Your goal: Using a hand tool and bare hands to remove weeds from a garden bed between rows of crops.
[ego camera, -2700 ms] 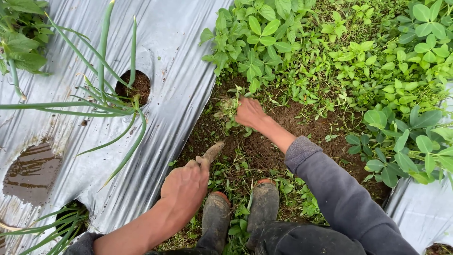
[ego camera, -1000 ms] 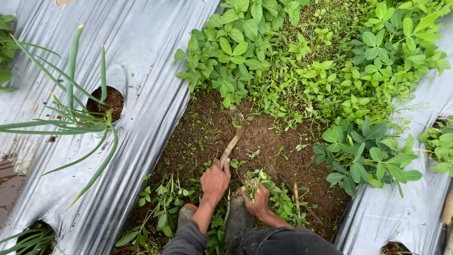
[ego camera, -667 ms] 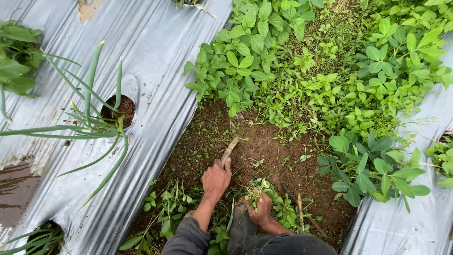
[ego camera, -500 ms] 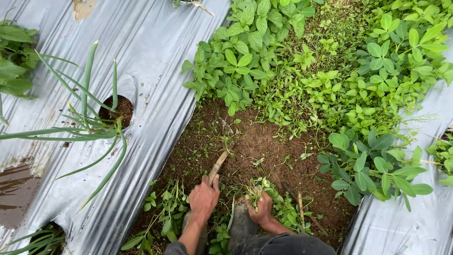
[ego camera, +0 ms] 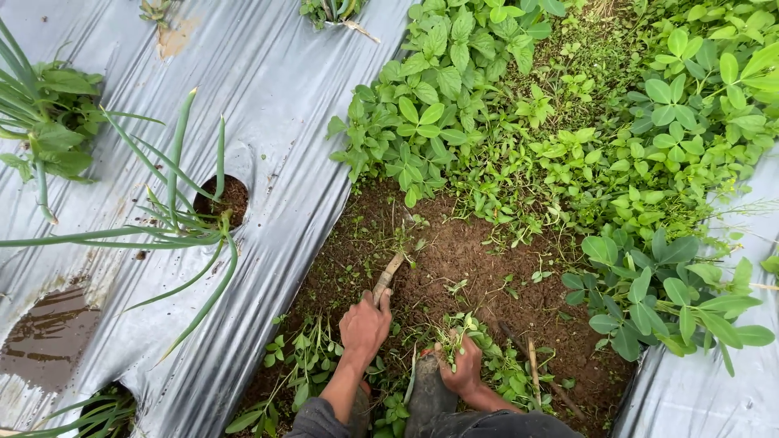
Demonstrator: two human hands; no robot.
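Observation:
My left hand [ego camera: 364, 325] is closed on the handle of a small wooden-handled hand tool [ego camera: 388, 278], whose tip points up into the brown soil of the furrow [ego camera: 471, 268]. My right hand [ego camera: 462, 369] grips a clump of pulled green weeds [ego camera: 457, 331] low in the furrow, just right of my boot [ego camera: 428, 397]. Both hands sit close together at the bottom middle of the head view.
Silver plastic mulch [ego camera: 276, 122] covers the bed on the left, with a green onion plant [ego camera: 191, 219] growing from a hole. More mulch [ego camera: 706, 397] lies at the lower right. Dense leafy weeds [ego camera: 568, 122] fill the furrow ahead. A muddy puddle [ego camera: 45, 337] sits on the left mulch.
My right hand came back from the far weeds to a clump by my boot. My left hand with the tool dipped toward me and pushed forward again; the camera shifted slightly.

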